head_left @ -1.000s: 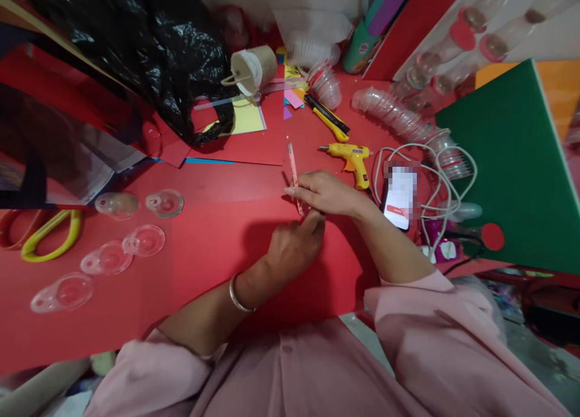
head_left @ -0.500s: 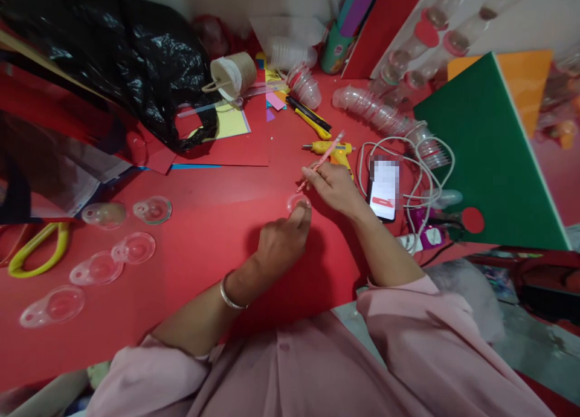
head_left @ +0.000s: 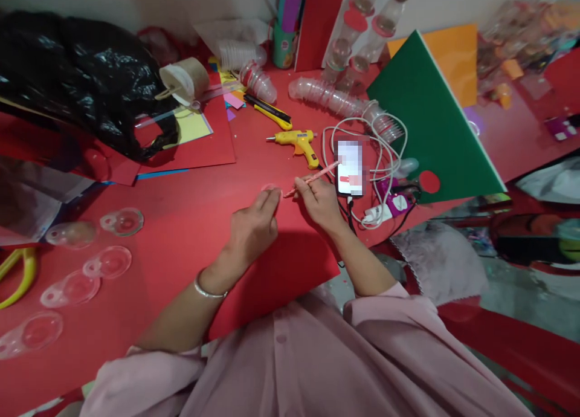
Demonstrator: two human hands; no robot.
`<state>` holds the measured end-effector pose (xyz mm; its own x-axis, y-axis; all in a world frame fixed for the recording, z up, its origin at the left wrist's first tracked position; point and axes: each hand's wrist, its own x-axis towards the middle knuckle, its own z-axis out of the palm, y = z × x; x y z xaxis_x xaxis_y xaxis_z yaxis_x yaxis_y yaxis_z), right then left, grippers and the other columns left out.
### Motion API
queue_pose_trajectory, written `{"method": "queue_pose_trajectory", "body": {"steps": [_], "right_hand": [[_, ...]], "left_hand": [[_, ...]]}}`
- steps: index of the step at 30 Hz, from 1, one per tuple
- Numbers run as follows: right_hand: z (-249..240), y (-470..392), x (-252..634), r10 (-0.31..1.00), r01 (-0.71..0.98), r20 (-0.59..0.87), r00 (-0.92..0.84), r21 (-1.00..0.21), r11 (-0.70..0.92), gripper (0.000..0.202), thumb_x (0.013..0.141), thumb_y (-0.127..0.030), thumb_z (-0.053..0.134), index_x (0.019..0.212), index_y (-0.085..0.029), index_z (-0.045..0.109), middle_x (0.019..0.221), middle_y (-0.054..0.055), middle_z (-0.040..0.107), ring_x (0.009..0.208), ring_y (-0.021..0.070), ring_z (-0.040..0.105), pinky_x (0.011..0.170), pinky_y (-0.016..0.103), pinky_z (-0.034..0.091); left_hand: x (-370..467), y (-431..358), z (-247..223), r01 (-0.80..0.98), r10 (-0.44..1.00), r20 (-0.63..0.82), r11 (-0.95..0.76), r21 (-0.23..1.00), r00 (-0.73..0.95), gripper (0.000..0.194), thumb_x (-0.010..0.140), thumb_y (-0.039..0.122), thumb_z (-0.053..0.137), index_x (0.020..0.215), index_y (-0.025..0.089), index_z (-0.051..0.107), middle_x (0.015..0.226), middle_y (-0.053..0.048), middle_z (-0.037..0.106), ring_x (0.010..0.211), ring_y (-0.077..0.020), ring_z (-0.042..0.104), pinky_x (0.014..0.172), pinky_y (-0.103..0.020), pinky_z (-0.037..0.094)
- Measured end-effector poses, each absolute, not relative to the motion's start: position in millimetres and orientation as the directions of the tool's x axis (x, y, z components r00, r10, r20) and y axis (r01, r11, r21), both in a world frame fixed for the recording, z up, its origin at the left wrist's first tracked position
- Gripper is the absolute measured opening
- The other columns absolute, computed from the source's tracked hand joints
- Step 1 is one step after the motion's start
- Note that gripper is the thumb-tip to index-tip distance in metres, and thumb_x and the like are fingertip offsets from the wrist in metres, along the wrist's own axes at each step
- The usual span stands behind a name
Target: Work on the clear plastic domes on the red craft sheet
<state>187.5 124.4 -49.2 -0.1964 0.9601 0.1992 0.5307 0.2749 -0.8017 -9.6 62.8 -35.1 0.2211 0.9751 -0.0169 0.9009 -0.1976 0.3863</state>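
My right hand (head_left: 319,204) grips a pink pencil (head_left: 322,172), fingers closed around its lower part. The pencil slants up to the right across the edge of the phone, its tip near the red sheet. Just left of the tip, my left hand (head_left: 256,226) presses its fingers together on a small clear plastic lid (head_left: 269,187). Most of that lid is hidden under the fingertips. It lies on a red sheet (head_left: 299,266) on the red table. Several clear plastic lids with round domes (head_left: 113,261) lie in a loose group at the left.
A yellow glue gun (head_left: 296,140) and a yellow-black box cutter (head_left: 268,111) lie beyond my hands. A lit phone (head_left: 350,169) with white cable coils is at the right. Stacked plastic cups (head_left: 326,96), a green board (head_left: 435,127), a black bag (head_left: 86,72) and yellow scissor handles (head_left: 25,275) surround this.
The view has swung right, so the table's things sit further left. My right hand has tilted the pencil lower. My left fingers lie further over the lid.
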Motion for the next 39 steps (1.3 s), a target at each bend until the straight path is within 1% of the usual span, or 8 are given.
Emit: {"method": "queue_pose_trajectory", "body": {"steps": [8, 21, 23, 26, 28, 30, 35, 39], "right_hand": [[-55, 93, 185, 0.953, 0.543, 0.239, -0.186, -0.783, 0.302, 0.058, 0.113, -0.063, 0.043, 0.089, -0.023, 0.076, 0.091, 0.008, 0.079, 0.089, 0.0224, 0.073, 0.092, 0.039, 0.056], [-77, 76, 145, 0.857, 0.502, 0.325, -0.399, -0.705, 0.501, 0.039, 0.114, -0.041, 0.043, 0.111, -0.029, 0.079, 0.117, 0.008, 0.081, 0.112, 0.0258, 0.069, 0.108, 0.046, 0.054], [-79, 73, 146, 0.883, 0.47, 0.328, -0.337, -0.754, 0.459, 0.038, 0.114, -0.046, 0.044, 0.109, -0.028, 0.078, 0.113, 0.009, 0.08, 0.11, 0.0257, 0.07, 0.106, 0.046, 0.055], [-82, 68, 154, 0.973, 0.33, 0.23, -0.033, -0.916, 0.228, 0.045, 0.111, -0.06, 0.045, 0.103, -0.026, 0.073, 0.095, 0.006, 0.077, 0.09, 0.0213, 0.072, 0.087, 0.038, 0.06], [-85, 68, 160, 0.977, 0.148, 0.095, 0.191, -0.987, 0.067, 0.051, 0.108, -0.07, 0.044, 0.097, -0.025, 0.067, 0.079, 0.002, 0.07, 0.069, 0.0164, 0.065, 0.067, 0.031, 0.055], [-88, 72, 163, 0.954, 0.015, 0.002, 0.301, -1.0, -0.002, 0.055, 0.105, -0.076, 0.046, 0.093, -0.025, 0.063, 0.07, -0.002, 0.063, 0.058, 0.0132, 0.058, 0.057, 0.026, 0.048], [-87, 78, 161, 0.958, -0.04, 0.003, 0.288, -0.999, 0.015, 0.054, 0.1, -0.078, 0.054, 0.09, -0.025, 0.063, 0.066, -0.004, 0.061, 0.057, 0.0112, 0.057, 0.056, 0.023, 0.047], [-86, 78, 161, 0.961, -0.01, 0.002, 0.275, -1.0, 0.004, 0.054, 0.1, -0.078, 0.051, 0.092, -0.025, 0.062, 0.066, -0.005, 0.061, 0.058, 0.0114, 0.059, 0.056, 0.023, 0.046]], "left_hand": [[-28, 71, -24, 0.849, 0.979, -0.017, -0.169, 0.5, 0.205, 0.063, 0.092, 0.012, 0.051, 0.153, 0.026, 0.057, 0.149, -0.008, 0.072, 0.123, -0.0291, 0.075, 0.096, -0.038, 0.06], [-38, 75, -34, 0.808, 0.954, 0.083, -0.288, 0.515, 0.287, 0.053, 0.095, 0.014, 0.051, 0.146, 0.026, 0.065, 0.144, -0.01, 0.074, 0.12, -0.0287, 0.075, 0.092, -0.037, 0.059], [-37, 74, -36, 0.809, 0.946, 0.096, -0.316, 0.496, 0.31, 0.051, 0.099, 0.017, 0.05, 0.147, 0.026, 0.064, 0.143, -0.011, 0.074, 0.118, -0.0279, 0.075, 0.088, -0.035, 0.058], [-33, 74, -39, 0.806, 0.926, 0.121, -0.371, 0.461, 0.357, 0.046, 0.106, 0.024, 0.048, 0.149, 0.026, 0.063, 0.14, -0.013, 0.073, 0.111, -0.0261, 0.074, 0.082, -0.032, 0.056], [-30, 75, -43, 0.805, 0.919, 0.144, -0.392, 0.445, 0.368, 0.041, 0.111, 0.033, 0.046, 0.147, 0.027, 0.065, 0.138, -0.014, 0.072, 0.106, -0.0251, 0.074, 0.079, -0.032, 0.054], [-28, 77, -47, 0.809, 0.921, 0.171, -0.39, 0.44, 0.351, 0.041, 0.113, 0.041, 0.043, 0.141, 0.026, 0.069, 0.138, -0.015, 0.07, 0.101, -0.0241, 0.073, 0.078, -0.032, 0.053], [-23, 83, -56, 0.831, 0.936, 0.208, -0.348, 0.435, 0.283, 0.038, 0.11, 0.045, 0.051, 0.134, 0.024, 0.072, 0.159, -0.017, 0.056, 0.108, -0.0251, 0.072, 0.081, -0.033, 0.055], [-22, 86, -60, 0.804, 0.933, 0.21, -0.359, 0.474, 0.293, 0.035, 0.108, 0.038, 0.056, 0.135, 0.022, 0.07, 0.148, -0.015, 0.067, 0.126, -0.0278, 0.069, 0.095, -0.036, 0.057]]}}
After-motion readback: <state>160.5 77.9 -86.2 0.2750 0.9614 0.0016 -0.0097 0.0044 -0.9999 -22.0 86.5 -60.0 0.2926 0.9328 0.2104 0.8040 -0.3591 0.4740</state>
